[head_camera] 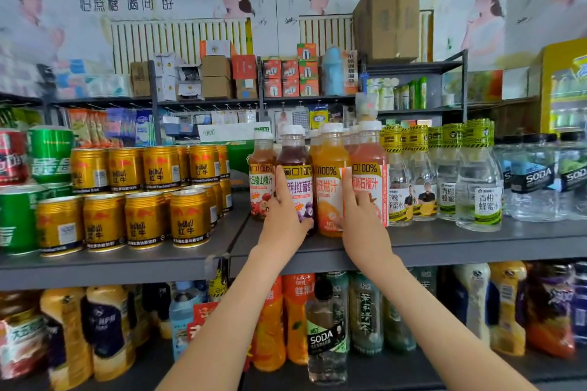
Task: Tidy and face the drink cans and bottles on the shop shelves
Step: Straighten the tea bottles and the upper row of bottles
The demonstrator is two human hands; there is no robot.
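Four white-capped juice bottles stand in a row at the front of the grey middle shelf (444, 243). My left hand (283, 216) grips the dark grape juice bottle (295, 152) low on its label, index finger pointing up its left side. My right hand (362, 225) holds the red pomegranate juice bottle (370, 155), index finger raised in the gap beside the orange juice bottle (330, 162). A paler hawthorn juice bottle (261, 168) stands at the left end. Labels face forward.
Gold Red Bull cans (144, 219) fill the shelf to the left in two tiers, beside green cans (50, 152). Honey water bottles (478, 190) and soda water bottles (536, 178) stand to the right. The lower shelf holds several mixed drinks, including a soda bottle (327, 343).
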